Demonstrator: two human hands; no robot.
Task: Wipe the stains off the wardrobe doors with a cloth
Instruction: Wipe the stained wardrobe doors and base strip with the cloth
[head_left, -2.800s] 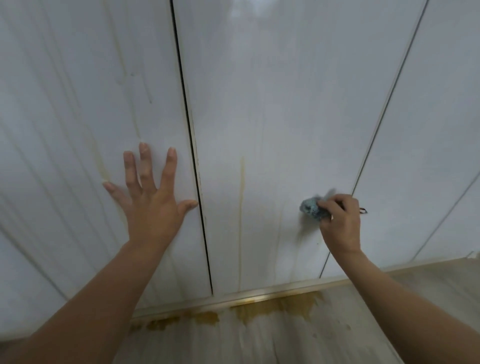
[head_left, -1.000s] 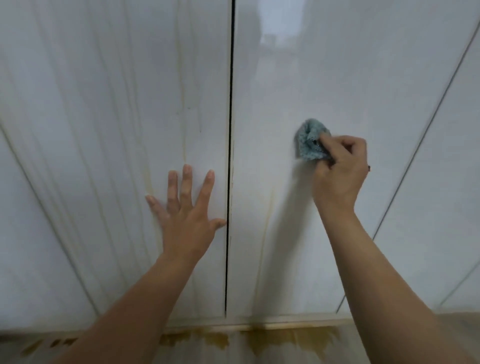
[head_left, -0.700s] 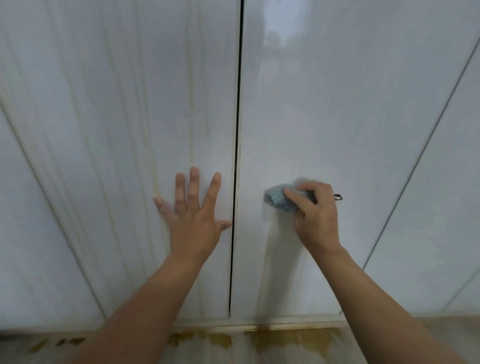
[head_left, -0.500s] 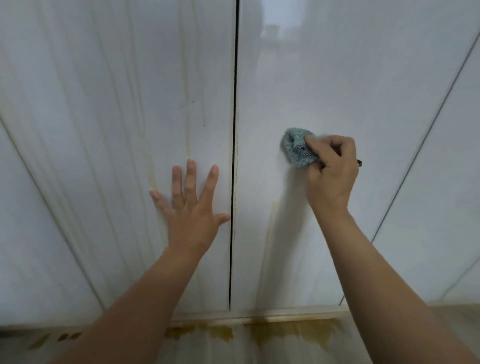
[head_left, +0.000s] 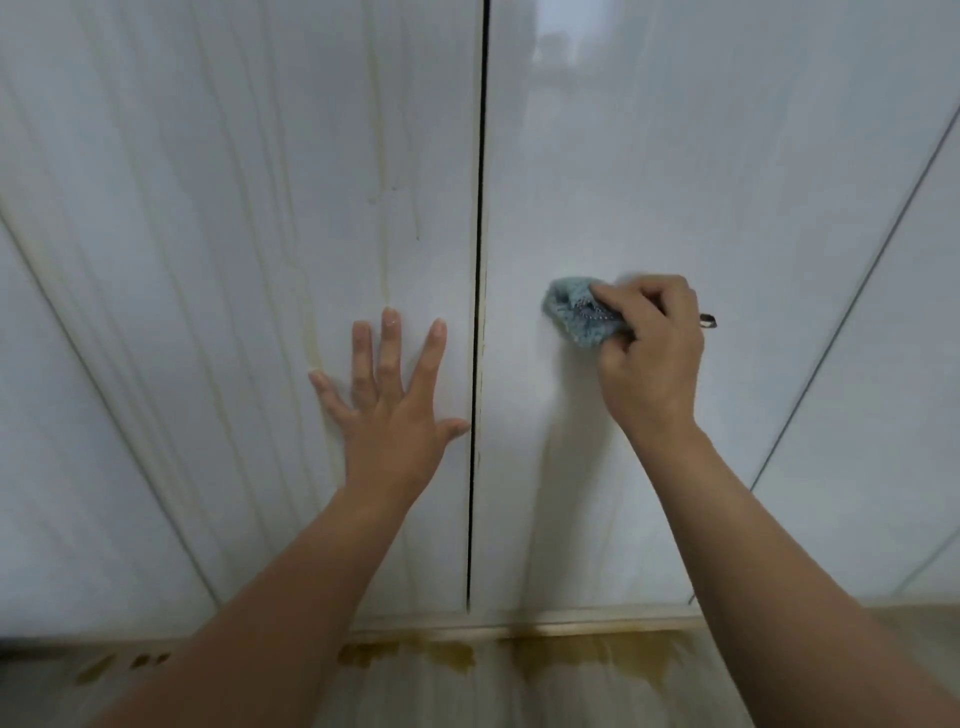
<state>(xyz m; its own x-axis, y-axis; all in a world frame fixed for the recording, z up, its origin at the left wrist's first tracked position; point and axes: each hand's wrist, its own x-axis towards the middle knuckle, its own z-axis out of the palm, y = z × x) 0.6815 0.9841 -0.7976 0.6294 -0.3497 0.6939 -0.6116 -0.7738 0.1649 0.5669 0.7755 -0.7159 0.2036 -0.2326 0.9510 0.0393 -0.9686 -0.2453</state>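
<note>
Wiping the right wardrobe door with a bunched-up cloth

The right hand (head_left: 649, 353) is curled tight round a small blue-grey cloth (head_left: 579, 314), pressing it on the right door (head_left: 675, 156) just beside the gap (head_left: 478, 260) between the doors. Bunched like that, it likely rubs harder. The left hand (head_left: 392, 410) lies flat on the left door (head_left: 234, 208), fingers spread, holding nothing, probably as a brace. Yellowish streaks (head_left: 382, 208) run down that door, not yet wiped, and brown puddles (head_left: 597, 657) lie on the floor below.

Blue cloth (head_left: 574, 317) on white wardrobe doors (head_left: 649, 156)
Bunched, it presses on the right door near the centre gap; yellowish stains (head_left: 384, 249) streak the left door.
</note>
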